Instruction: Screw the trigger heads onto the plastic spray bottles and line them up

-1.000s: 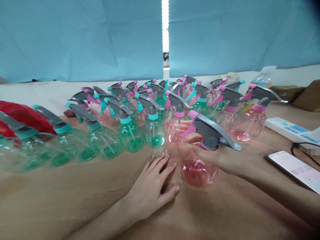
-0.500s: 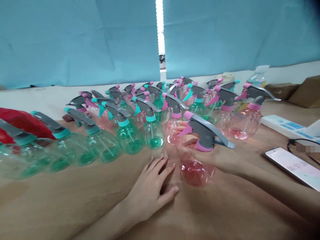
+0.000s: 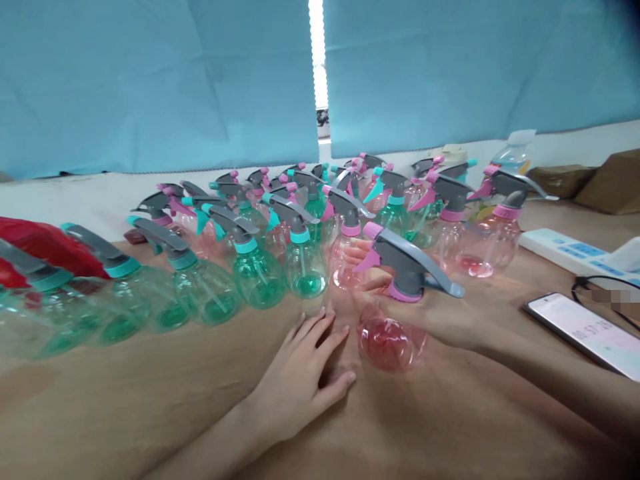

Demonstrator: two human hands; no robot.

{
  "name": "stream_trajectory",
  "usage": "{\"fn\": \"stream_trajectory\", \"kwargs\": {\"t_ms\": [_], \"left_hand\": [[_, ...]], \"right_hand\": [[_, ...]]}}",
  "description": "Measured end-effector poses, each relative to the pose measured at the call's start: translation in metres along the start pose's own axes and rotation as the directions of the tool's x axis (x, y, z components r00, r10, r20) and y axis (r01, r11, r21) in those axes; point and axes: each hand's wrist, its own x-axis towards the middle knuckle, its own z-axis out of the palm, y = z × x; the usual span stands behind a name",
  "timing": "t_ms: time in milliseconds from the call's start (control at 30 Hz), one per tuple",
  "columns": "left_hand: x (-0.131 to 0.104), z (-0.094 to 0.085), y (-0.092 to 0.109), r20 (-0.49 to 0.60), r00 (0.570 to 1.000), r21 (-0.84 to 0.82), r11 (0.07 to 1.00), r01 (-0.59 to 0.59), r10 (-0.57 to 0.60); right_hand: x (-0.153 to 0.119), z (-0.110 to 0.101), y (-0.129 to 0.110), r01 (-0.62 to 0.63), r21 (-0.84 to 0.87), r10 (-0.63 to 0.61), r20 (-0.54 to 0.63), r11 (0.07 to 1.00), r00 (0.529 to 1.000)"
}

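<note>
My left hand [image 3: 300, 377] lies palm down on the wooden table with its fingers spread, holding nothing. Just right of its fingertips stands a pink spray bottle [image 3: 390, 343] with a grey and pink spray head [image 3: 407, 263]. Behind that head is my right hand [image 3: 375, 270], largely hidden, its visible fingers stretched out to the left beside another pink bottle [image 3: 350, 257]. Whether they touch that bottle is unclear. Green bottles with turquoise collars stand nearby, among them one [image 3: 306, 277] beyond my left hand and another [image 3: 259, 277] beside it.
Several more pink and green spray bottles fill the back of the table [image 3: 165, 407]. A red item [image 3: 45, 247] is at the far left. On the right are a phone [image 3: 583, 333], dark-framed glasses [image 3: 607, 283], a white power strip [image 3: 565, 248] and a brown box [image 3: 613, 183].
</note>
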Motion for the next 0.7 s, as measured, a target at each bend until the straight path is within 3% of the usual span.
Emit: {"fn": "stream_trajectory", "kwargs": {"t_ms": [100, 267, 433, 700], "left_hand": [[0.0, 0.0, 0.0, 0.0, 1.0, 0.012, 1.0, -0.005, 0.005], [0.0, 0.0, 0.0, 0.009, 1.0, 0.026, 1.0, -0.01, 0.009], [0.0, -0.001, 0.0, 0.005, 1.0, 0.016, 1.0, -0.006, 0.005], [0.001, -0.001, 0.0, -0.003, 1.0, 0.011, 1.0, -0.014, 0.014]], "right_hand": [[-0.003, 0.001, 0.0, -0.019, -0.01, 0.018, -0.073, 1.0, 0.997], [-0.004, -0.002, -0.002, 0.025, -0.068, -0.027, -0.032, 0.997, 0.999], [-0.003, -0.002, -0.01, -0.026, -0.222, -0.024, -0.22, 0.975, 0.975], [-0.002, -0.001, -0.015, -0.024, -0.222, -0.026, -0.222, 0.975, 0.975]]}}
